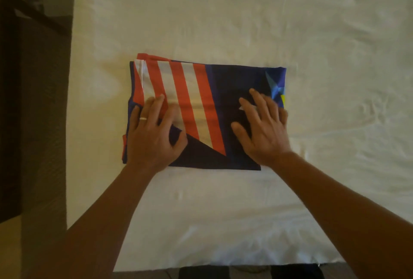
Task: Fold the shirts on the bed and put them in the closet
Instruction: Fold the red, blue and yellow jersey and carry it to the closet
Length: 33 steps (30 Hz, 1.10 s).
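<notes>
**Folded shirt flat on the bed, both hands pressing it down**

Head view: the shirt (pixel 201 108) lies folded into a neat rectangle near the middle of the bed (pixel 245 21), closer to its left edge, on a creased white sheet. And here are the hands. The left hand (pixel 152 135) rests on the shirt's left portion, fingers fairly straight and a little apart, a ring (pixel 143 118) on one of them, thumb lying by a dark triangular flap. The right hand (pixel 261 126) lies flat on the dark right half, fingers spread, palm down. Neither pinches anything; both press.

The cloth looks thin, smooth and slightly glossy, likely a light synthetic knit: navy ground, slanted red and white stripes, a blue and yellow patch at the right end. It should weigh very little and have no stiffness of its own, so the fold will probably slump or slide open if lifted by one corner. The safer hold, judging from here, is both hands slid under the two short ends, or one palm beneath and one on top.

Left of the bed stands dark furniture (pixel 26 32), blurred. No closet shows.
</notes>
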Each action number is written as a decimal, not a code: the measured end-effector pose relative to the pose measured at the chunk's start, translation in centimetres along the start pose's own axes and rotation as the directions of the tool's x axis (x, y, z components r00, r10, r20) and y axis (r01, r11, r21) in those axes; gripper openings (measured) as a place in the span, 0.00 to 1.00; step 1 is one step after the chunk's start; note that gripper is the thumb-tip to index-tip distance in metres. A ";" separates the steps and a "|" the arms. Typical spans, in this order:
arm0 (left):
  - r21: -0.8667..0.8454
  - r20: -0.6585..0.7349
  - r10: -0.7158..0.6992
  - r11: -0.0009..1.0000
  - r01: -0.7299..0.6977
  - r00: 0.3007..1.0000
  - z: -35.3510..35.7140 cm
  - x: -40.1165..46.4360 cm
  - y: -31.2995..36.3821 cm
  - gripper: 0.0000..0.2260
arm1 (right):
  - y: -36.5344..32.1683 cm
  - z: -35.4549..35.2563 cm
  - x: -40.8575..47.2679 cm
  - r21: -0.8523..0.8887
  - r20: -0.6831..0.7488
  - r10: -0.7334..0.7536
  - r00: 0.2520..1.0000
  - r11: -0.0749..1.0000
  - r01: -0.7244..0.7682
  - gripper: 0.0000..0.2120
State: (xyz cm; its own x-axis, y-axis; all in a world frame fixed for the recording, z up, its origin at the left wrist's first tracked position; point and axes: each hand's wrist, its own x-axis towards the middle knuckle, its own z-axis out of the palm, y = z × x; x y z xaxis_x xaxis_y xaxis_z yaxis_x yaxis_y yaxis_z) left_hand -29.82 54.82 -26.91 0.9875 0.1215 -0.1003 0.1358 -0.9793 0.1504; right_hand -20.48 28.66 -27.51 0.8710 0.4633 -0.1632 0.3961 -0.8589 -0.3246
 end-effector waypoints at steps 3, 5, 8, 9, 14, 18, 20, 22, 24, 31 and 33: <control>0.032 -0.037 -0.034 0.999 0.035 0.999 -1.5 3.9 -0.2 0.29 | 1.2 -2.2 4.1 -0.032 -0.037 0.045 0.998 0.998 -0.047 0.25; 0.040 0.017 -0.055 0.998 0.055 0.998 -2.4 7.0 -0.5 0.31 | 2.0 -3.6 7.0 -0.089 0.025 0.068 0.997 0.994 -0.066 0.26; 0.063 0.156 -0.012 0.998 0.002 0.988 -3.0 10.8 -0.8 0.31 | 2.9 -5.0 10.2 -0.165 0.165 0.078 0.983 0.985 -0.050 0.29; 0.072 0.184 0.013 0.997 -0.027 0.983 -3.1 11.5 -0.9 0.29 | 3.0 -5.2 11.0 -0.181 0.205 0.076 0.976 0.983 -0.038 0.28; 0.129 0.128 -0.048 0.991 0.031 0.991 -4.3 13.3 -1.5 0.11 | 3.0 -5.7 11.9 -0.158 0.305 0.070 0.950 0.987 -0.022 0.11; -0.043 0.136 -0.145 0.987 0.152 0.980 -6.2 13.8 -0.9 0.02 | 3.2 -6.7 11.4 -0.068 0.265 0.070 0.962 0.996 -0.054 0.06; -0.148 0.143 -0.147 0.974 0.168 0.979 -7.4 13.8 -0.9 0.02 | 3.1 -8.2 11.2 -0.017 0.226 0.070 0.972 0.998 -0.068 0.07; -0.232 0.118 -0.128 0.961 0.153 0.985 -8.9 13.6 -1.1 0.05 | 2.6 -10.3 11.3 -0.009 0.182 0.044 0.982 0.999 -0.043 0.07; -0.320 0.057 -0.117 0.939 0.129 0.991 -11.0 13.3 -1.1 0.06 | 2.0 -12.9 11.5 0.072 0.158 0.044 0.987 0.996 -0.056 0.07; -0.252 -0.309 0.017 0.963 -0.099 0.951 -19.3 10.5 1.2 0.05 | 1.1 -19.8 10.9 0.226 -0.207 -0.088 0.974 0.965 0.135 0.09; -0.189 -0.357 0.022 0.977 -0.095 0.934 -20.0 8.6 1.8 0.06 | 1.2 -20.3 9.8 0.202 -0.351 -0.196 0.916 0.939 0.278 0.07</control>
State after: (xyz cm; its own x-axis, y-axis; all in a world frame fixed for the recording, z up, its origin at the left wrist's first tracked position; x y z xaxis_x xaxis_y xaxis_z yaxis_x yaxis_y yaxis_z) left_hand -19.45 57.39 -7.79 0.9536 0.1500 0.2611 0.0537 -0.9380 0.3426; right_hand -5.57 27.71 -10.57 0.8218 0.5162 0.2411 0.5558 -0.6335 -0.5382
